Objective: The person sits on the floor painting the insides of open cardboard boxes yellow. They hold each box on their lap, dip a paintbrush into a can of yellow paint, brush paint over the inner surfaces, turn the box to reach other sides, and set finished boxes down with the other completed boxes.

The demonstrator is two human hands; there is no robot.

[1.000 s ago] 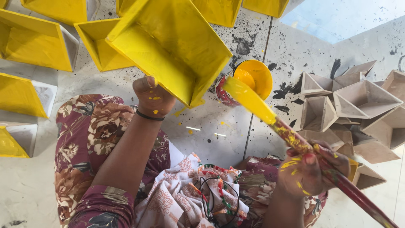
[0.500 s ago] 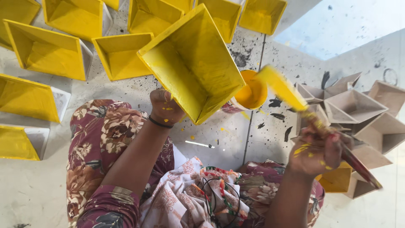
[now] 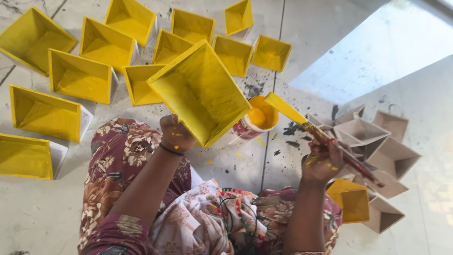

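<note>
Nearest: floral lap (image 3: pixel 188 226), person seated on pale floor (image 3: pixel 37 217). L hand (image 3: pixel 174 134) gripped shut on the lower corner of the tray (image 3: pixel 200 92), holding it up and tilted, open side to the camera, inside already coated yellow. R hand (image 3: pixel 323 160) closed round the brush (image 3: pixel 325 139), yellow bristle end up-left, just beside the paint tin (image 3: pixel 257 120), not touching the tray. Tin stands on the floor betw the hands, partly behind the tray's edge.

Step, as I judge it: betw strokes on the tray's inside, brush loaded or just off the tin. Next move calls for bringing bristles to a thin or bare patch w/o dripping, tray kept steady.

Right: bare trays (image 3: pixel 368 137) piled, plus one yellow tray (image 3: pixel 351 200) low. Far: painted trays (image 3: pixel 141 47) in rows, apart from the held one.

Vs 0.5 s ago: tray sits lower and more left in view, brush tip has swung away from the tin's mouth, R hand a bit lower
</note>
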